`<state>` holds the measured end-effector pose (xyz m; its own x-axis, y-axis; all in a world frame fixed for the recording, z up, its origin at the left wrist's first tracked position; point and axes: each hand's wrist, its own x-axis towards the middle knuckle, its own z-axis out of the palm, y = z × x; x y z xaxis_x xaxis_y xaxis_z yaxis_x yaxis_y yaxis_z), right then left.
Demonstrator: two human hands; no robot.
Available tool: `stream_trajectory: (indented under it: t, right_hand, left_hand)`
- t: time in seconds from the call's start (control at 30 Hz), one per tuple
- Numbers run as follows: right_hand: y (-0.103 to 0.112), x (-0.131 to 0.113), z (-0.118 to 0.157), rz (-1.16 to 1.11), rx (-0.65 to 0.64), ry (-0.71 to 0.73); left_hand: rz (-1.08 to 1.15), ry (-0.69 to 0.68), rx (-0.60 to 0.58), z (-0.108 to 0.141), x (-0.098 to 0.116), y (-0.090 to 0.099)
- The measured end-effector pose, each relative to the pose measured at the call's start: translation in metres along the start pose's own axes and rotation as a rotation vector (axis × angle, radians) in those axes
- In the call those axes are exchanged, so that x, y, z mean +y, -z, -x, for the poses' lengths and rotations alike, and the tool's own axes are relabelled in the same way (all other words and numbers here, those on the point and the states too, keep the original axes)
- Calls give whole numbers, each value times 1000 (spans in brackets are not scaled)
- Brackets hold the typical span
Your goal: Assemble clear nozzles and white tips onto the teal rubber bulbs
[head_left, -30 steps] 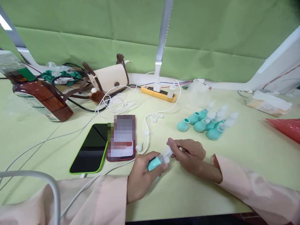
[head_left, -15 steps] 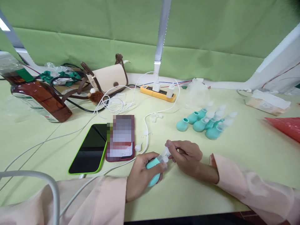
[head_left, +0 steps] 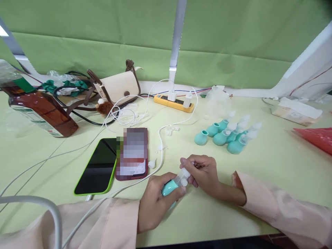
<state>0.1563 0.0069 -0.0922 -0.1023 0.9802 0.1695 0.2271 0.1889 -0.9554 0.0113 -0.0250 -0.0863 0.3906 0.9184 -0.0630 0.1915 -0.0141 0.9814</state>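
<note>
My left hand is wrapped round the teal bulb of a nasal aspirator, its thumb lying along the bulb's upper side. A clear nozzle with a small round side piece sticks out of the bulb, pointing up and to the right. At the nozzle's far end, my right hand is closed with thumb and fingers pinched on it; its very tip is mostly hidden. Beyond the hands stands a group of teal bulbs, several carrying clear nozzles and others with open necks.
Two phones, one green-edged and one dark red, lie left of my hands. Small clear parts sit beside a white cable. Farther back are a bottle, a handbag, a yellow power strip and a tissue pack.
My left hand has come slightly lower and covers more of the bulb. My right wrist has dropped a little while its fingers stay at the nozzle. The whole view has shifted slightly.
</note>
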Motion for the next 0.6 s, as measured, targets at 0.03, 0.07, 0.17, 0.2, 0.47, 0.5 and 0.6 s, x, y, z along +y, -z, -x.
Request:
stream_trajectory:
  t: [0.03,0.07,0.17,0.2,0.47,0.5,0.6]
  right_hand:
    - [0,-1,0,-7,-8,6]
    - [1,-3,0,-9,-11,17]
    - [3,-12,0,0,-28,82]
    - [4,-16,-1,-3,-39,116]
    - [18,-34,-9,-62,-260,206]
    - [19,-34,-10,-42,-291,224]
    - [22,-36,-14,-4,-377,312]
  left_hand:
    - [-22,-20,6,0,0,0]
    - [-43,-43,13,0,0,0]
    - [-69,-99,46,0,-1,-1]
    - [-65,-115,62,0,-1,-1]
    - [-23,-107,86,0,-3,-1]
    - [-19,-109,70,0,-2,0]
    - [-14,-137,35,2,-2,0]
